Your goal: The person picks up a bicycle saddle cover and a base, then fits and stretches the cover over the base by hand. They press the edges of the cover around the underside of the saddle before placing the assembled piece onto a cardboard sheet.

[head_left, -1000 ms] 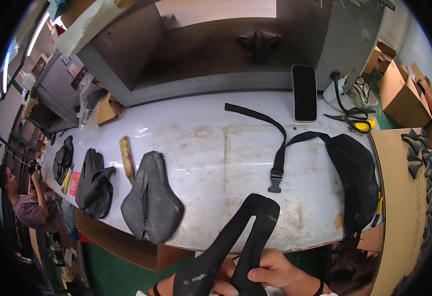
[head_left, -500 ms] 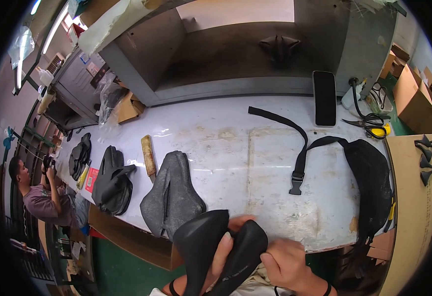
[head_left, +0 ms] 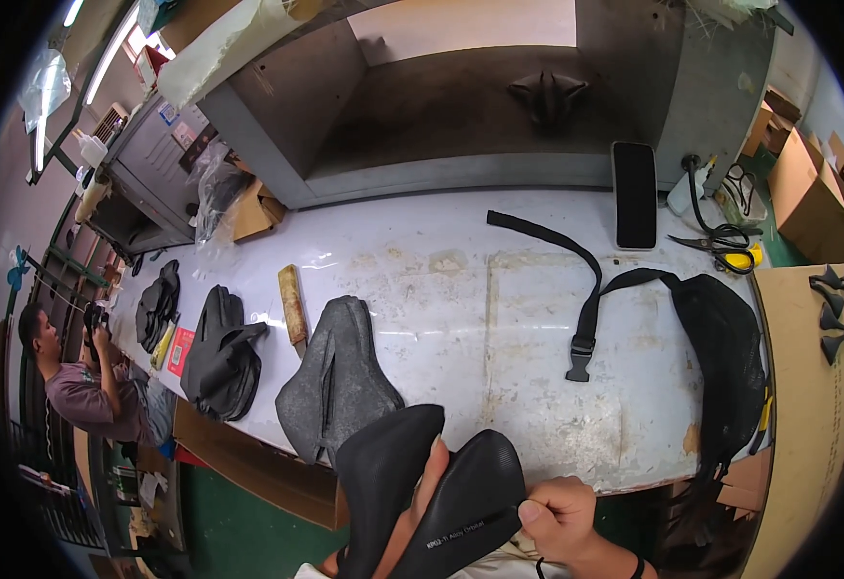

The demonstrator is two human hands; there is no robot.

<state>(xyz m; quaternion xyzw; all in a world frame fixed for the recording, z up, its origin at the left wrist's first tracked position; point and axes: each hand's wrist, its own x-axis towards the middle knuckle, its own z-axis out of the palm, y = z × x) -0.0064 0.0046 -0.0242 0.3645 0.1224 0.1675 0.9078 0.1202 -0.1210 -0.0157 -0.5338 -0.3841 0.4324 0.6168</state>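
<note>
Low in the view, at the table's near edge, I hold a black bicycle saddle (head_left: 473, 487) with two rounded lobes and a long gap between them. My left hand (head_left: 429, 492) grips it from beneath, a finger or thumb showing up through the gap; its other fingers are hidden. My right hand (head_left: 559, 516) has thumb and curled fingers pinched at the right lobe's edge. Just beyond lies a grey, dusty saddle-shaped piece (head_left: 335, 372) with a central slit. A knife-like tool with a worn tan handle (head_left: 292, 301) rests behind it.
A black waist bag (head_left: 726, 338) with strap and buckle lies right. A phone (head_left: 634, 198), scissors (head_left: 721, 239) and a bottle (head_left: 682, 193) stand by the grey metal cabinet (head_left: 422, 169). Dark saddle covers (head_left: 221, 357) lie left. A co-worker (head_left: 89, 386) is far left.
The saddle has tilted slightly, so more of its right lobe's side shows. My right hand has shifted a little along that lobe's edge; my left fingers behind the lobe are now hidden.
</note>
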